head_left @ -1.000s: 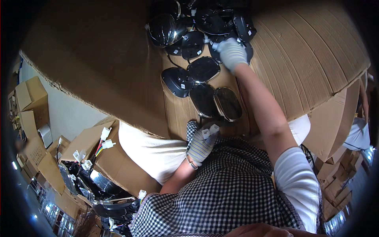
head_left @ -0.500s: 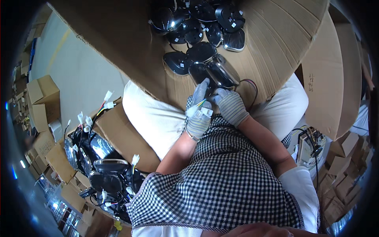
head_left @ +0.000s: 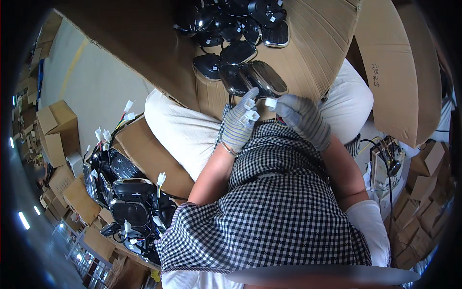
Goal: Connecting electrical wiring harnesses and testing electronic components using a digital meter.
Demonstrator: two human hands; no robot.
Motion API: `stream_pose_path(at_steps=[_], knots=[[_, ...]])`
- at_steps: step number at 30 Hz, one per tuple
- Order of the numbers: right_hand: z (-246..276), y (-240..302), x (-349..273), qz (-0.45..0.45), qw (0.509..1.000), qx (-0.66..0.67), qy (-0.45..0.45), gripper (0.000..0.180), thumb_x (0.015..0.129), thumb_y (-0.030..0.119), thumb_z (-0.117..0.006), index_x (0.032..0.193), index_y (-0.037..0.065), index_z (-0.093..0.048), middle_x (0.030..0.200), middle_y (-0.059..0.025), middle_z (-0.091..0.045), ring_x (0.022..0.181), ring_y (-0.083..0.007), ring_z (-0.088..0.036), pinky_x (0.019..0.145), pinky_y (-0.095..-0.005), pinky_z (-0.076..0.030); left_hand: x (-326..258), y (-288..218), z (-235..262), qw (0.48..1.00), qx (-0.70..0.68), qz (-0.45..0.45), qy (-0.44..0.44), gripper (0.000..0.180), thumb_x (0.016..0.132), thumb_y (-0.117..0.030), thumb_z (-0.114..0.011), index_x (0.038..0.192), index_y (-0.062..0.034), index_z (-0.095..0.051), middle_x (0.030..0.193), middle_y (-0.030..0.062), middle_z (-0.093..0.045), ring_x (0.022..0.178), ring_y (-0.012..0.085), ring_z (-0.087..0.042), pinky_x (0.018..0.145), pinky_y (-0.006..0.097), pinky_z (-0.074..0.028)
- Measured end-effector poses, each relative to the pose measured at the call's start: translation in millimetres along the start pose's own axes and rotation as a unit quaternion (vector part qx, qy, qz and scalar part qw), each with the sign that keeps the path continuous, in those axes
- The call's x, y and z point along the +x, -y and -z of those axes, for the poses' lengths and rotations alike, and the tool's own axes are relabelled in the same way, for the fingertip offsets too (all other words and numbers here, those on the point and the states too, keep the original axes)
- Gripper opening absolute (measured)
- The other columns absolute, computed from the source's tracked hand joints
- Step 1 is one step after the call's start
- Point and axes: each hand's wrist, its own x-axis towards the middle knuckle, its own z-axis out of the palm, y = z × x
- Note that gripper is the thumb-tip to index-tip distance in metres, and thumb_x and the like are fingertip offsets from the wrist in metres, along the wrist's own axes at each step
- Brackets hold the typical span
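Down at the lap, over the black-and-white checked garment (head_left: 269, 212), both gloved hands come together close to the body, presumably so the small parts sit where the eyes can check them. The left hand (head_left: 239, 126) has its fingers (head_left: 248, 98) stretched upward rather than clenched, with a white plastic connector (head_left: 250, 116) resting against the palm side, pinched lightly there. The right hand (head_left: 302, 118) curls its fingers around a second white connector (head_left: 271, 102), holding it at the tips just beside the first one; the two plugs are near each other but not yet mated, as far as one can tell. Thin wires run up from them toward the dark oval mirror units (head_left: 255, 79) lying just beyond the fingertips on the cardboard worktop (head_left: 313, 43), so the leads stay slack and short. Farther up that cardboard, more black mirror housings (head_left: 231, 24) lie piled together. Off to the person's left, an open carton (head_left: 144, 149) sits beside a heap of similar black parts with white-tipped cable ends (head_left: 120, 192). Against half a second ago, the hands sit a little closer to the body and the right hand now shows its connector out at the fingertips; a second ago that same right hand was stretched far out among the housings while the left waited alone at the lap.
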Motion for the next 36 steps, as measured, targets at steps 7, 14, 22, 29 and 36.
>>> stream_pose_path(at_steps=[7,14,22,29,36], knots=[[13,14,15,-0.105,0.94,-0.277,0.168,0.015,0.084,0.022,-0.056,0.092,0.011,-0.063,0.077,-0.0082,-0.065,0.07,-0.0274,-0.066,0.059,-0.0407,-0.051,-9,-2,-1,0.985,0.141,-0.039,0.091,0.035,0.092,-0.02,-0.055,0.125,-0.0097,-0.056,0.102,0.0128,-0.067,0.077,0.02,-0.065,0.072,0.027,-0.05],[36,6,14,-0.057,0.823,-0.297,0.481,0.018,0.087,0.02,-0.048,0.094,0.014,-0.064,0.08,-0.0081,-0.066,0.069,-0.0263,-0.066,0.057,-0.0413,-0.05,-7,-12,-5,0.923,0.28,-0.021,0.262,0.041,0.092,-0.039,-0.051,0.117,-0.0091,-0.061,0.097,0.0135,-0.068,0.079,0.0269,-0.066,0.074,0.03,-0.051],[-8,-1,-13,-0.107,0.928,-0.074,0.348,0.027,0.09,0.029,-0.044,0.09,0.015,-0.067,0.076,-0.0092,-0.065,0.071,-0.028,-0.065,0.065,-0.0403,-0.05,-3,-4,3,0.929,0.296,-0.057,0.213,0.025,0.087,-0.025,-0.055,0.098,-0.005,-0.064,0.088,0.0106,-0.067,0.079,0.0264,-0.066,0.071,0.033,-0.052],[-7,-10,-32,-0.169,0.957,0.016,0.234,0.026,0.088,0.031,-0.051,0.09,0.01,-0.066,0.075,-0.0128,-0.064,0.07,-0.0311,-0.063,0.067,-0.0409,-0.049,1,2,1,0.988,0.15,-0.002,0.038,0.019,0.091,-0.017,-0.056,0.082,-0.0031,-0.064,0.075,0.0045,-0.065,0.064,0.0139,-0.059,0.059,0.027,-0.046],[-27,6,-24,-0.183,0.931,0.022,0.315,0.029,0.088,0.034,-0.048,0.087,0.011,-0.065,0.074,-0.0152,-0.063,0.071,-0.0327,-0.063,0.07,-0.0456,-0.048,1,4,-5,0.985,0.13,0.038,-0.103,0.029,0.094,-0.029,-0.056,0.08,-0.0043,-0.064,0.063,0.0,-0.055,0.055,0.0077,-0.045,0.05,0.024,-0.036]])
